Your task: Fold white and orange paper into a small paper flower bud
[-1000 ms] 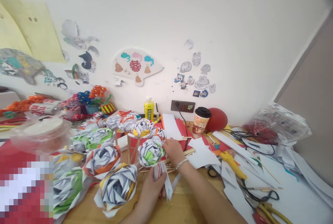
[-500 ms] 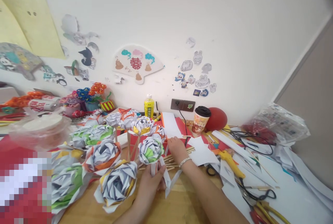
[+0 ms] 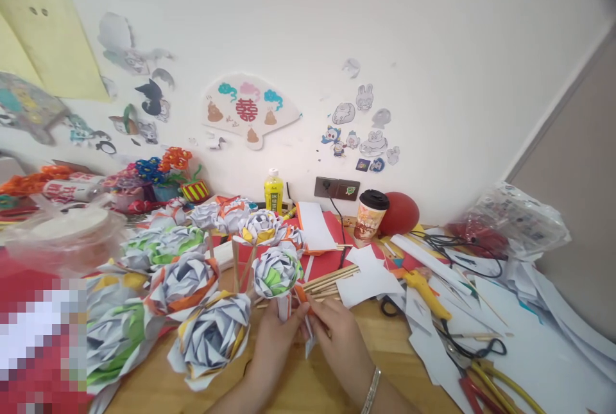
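Note:
My left hand [image 3: 275, 336] is closed around the base of a paper flower [image 3: 277, 271] with white and green petals, which stands upright above the fingers. Folded white paper [image 3: 285, 307] shows below the bloom, and a white strip [image 3: 310, 345] hangs between my hands. Close beside it, my right hand [image 3: 337, 329] pinches a small orange paper piece [image 3: 301, 294]. The fingertips of both hands nearly meet, and some are hidden behind the paper. Finished-looking paper flowers [image 3: 210, 337] in white, yellow, orange and green crowd the left side.
Bamboo sticks [image 3: 330, 280] lie behind my hands. To the right are a yellow glue gun [image 3: 428, 295], pliers [image 3: 486, 388], white paper sheets [image 3: 520, 350] and cables. A lidded cup [image 3: 370, 218], red balloon [image 3: 399, 214] and yellow-labelled bottle [image 3: 273, 191] stand near the wall.
My right hand has come back from the sticks and red paper to beside my left hand, now with an orange paper piece in its fingers. My left hand keeps holding the flower.

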### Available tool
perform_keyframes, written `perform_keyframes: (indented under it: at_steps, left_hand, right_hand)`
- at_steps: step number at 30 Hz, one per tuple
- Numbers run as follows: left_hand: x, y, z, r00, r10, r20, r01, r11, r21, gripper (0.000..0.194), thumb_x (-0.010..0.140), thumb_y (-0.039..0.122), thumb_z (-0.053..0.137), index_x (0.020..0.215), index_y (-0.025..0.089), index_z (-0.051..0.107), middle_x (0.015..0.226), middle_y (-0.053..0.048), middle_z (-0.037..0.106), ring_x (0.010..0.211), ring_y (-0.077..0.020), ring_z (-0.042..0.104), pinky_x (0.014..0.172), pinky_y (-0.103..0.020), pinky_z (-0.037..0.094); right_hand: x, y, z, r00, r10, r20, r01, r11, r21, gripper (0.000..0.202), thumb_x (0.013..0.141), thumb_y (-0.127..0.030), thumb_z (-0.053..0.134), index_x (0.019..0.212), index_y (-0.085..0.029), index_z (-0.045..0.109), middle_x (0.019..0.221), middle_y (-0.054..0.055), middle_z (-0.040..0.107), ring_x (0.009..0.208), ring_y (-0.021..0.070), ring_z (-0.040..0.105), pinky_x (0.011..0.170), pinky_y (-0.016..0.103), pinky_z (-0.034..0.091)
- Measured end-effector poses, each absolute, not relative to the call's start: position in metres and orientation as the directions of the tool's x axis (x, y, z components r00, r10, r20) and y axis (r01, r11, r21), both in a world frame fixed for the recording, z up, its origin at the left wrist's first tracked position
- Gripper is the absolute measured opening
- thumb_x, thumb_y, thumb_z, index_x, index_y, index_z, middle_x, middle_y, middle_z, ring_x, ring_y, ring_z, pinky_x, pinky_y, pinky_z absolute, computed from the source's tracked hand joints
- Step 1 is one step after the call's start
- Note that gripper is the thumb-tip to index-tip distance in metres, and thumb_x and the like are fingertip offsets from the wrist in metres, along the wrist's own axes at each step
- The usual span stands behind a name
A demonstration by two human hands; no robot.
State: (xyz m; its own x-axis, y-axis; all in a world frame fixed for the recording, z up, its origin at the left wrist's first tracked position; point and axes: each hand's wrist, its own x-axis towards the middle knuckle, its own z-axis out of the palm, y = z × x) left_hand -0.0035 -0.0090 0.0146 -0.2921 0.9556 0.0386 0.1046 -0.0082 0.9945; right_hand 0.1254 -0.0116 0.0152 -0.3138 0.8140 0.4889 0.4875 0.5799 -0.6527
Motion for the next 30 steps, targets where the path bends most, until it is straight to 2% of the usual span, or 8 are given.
perform_keyframes:
  at_steps: [5,7,13,19,22,24,27,30]
  left_hand:
    - [0.001,-0.01,0.012,-0.193,0.98,-0.049,0.006,0.051,0.999,0.032,0.063,0.047,0.061,0.069,0.02,0.045,0.04,0.006,0.053,0.037,-0.0142,0.049,0.04,-0.023,0.038]
    - [0.003,-0.011,0.01,-0.14,0.989,-0.051,-0.035,0.047,0.998,0.032,0.067,0.049,0.057,0.068,0.021,0.042,0.035,0.008,0.049,0.032,-0.0123,0.044,0.037,-0.022,0.033]
    - [0.004,-0.014,0.012,-0.247,0.969,-0.006,0.056,0.021,0.998,0.03,0.062,0.044,0.063,0.068,0.02,0.046,0.043,0.006,0.054,0.039,-0.014,0.05,0.042,-0.023,0.038]
    - [0.002,-0.009,0.012,-0.184,0.981,-0.062,-0.019,0.06,0.998,0.034,0.062,0.049,0.06,0.061,0.021,0.042,0.034,0.007,0.049,0.031,-0.0114,0.043,0.036,-0.021,0.033]
    - [0.0,-0.007,0.013,-0.177,0.983,-0.055,0.005,0.057,0.998,0.034,0.065,0.051,0.057,0.06,0.02,0.044,0.034,0.005,0.051,0.031,-0.0115,0.044,0.037,-0.021,0.032]
    - [-0.002,-0.007,0.014,-0.177,0.983,-0.037,0.03,0.043,0.999,0.036,0.066,0.053,0.056,0.058,0.02,0.046,0.034,0.003,0.051,0.031,-0.0125,0.045,0.038,-0.022,0.033]
    - [-0.003,-0.006,0.015,-0.199,0.98,-0.001,0.041,0.009,0.999,0.037,0.066,0.055,0.055,0.059,0.019,0.049,0.035,0.003,0.051,0.032,-0.0134,0.046,0.038,-0.022,0.034]
    - [-0.005,-0.004,0.012,-0.217,0.976,0.01,0.045,0.0,0.999,0.038,0.067,0.056,0.054,0.062,0.018,0.051,0.034,0.004,0.049,0.031,-0.0129,0.045,0.036,-0.022,0.031]
  right_hand:
    - [0.119,-0.014,0.016,-0.245,0.865,0.438,0.441,0.501,-0.744,0.026,0.083,-0.009,0.043,0.085,-0.019,0.067,0.078,0.005,0.058,0.074,0.016,0.055,0.067,0.026,0.045]
    - [0.117,-0.015,0.015,-0.222,0.885,0.408,0.402,0.465,-0.789,0.026,0.082,-0.009,0.044,0.08,-0.019,0.067,0.075,0.004,0.056,0.071,0.015,0.054,0.065,0.024,0.045]
    - [0.114,-0.016,0.006,-0.104,0.919,0.38,0.322,0.393,-0.862,0.025,0.079,-0.011,0.048,0.095,-0.02,0.066,0.08,0.004,0.061,0.076,0.0166,0.057,0.067,0.026,0.047]
    - [0.116,-0.016,0.001,-0.136,0.917,0.376,0.259,0.399,-0.879,0.024,0.08,-0.013,0.044,0.097,-0.019,0.061,0.084,0.005,0.062,0.075,0.0163,0.06,0.064,0.025,0.049]
    - [0.127,-0.013,0.009,-0.203,0.909,0.364,0.356,0.415,-0.837,0.029,0.077,-0.01,0.044,0.099,-0.02,0.06,0.095,0.007,0.06,0.081,0.0171,0.058,0.066,0.026,0.048]
    - [0.139,-0.01,0.015,-0.288,0.902,0.321,0.447,0.423,-0.788,0.042,0.071,-0.005,0.047,0.108,-0.022,0.056,0.1,0.006,0.059,0.081,0.0169,0.057,0.068,0.027,0.048]
    - [0.155,-0.006,0.019,-0.561,0.792,0.241,0.553,0.574,-0.604,0.036,0.065,-0.001,0.053,0.092,-0.023,0.064,0.095,0.003,0.061,0.092,0.0184,0.053,0.081,0.028,0.043]
    - [0.161,-0.002,0.015,-0.628,0.76,0.17,0.661,0.636,-0.399,0.022,0.071,-0.005,0.054,0.083,-0.02,0.065,0.087,0.003,0.061,0.087,0.0183,0.053,0.076,0.026,0.042]
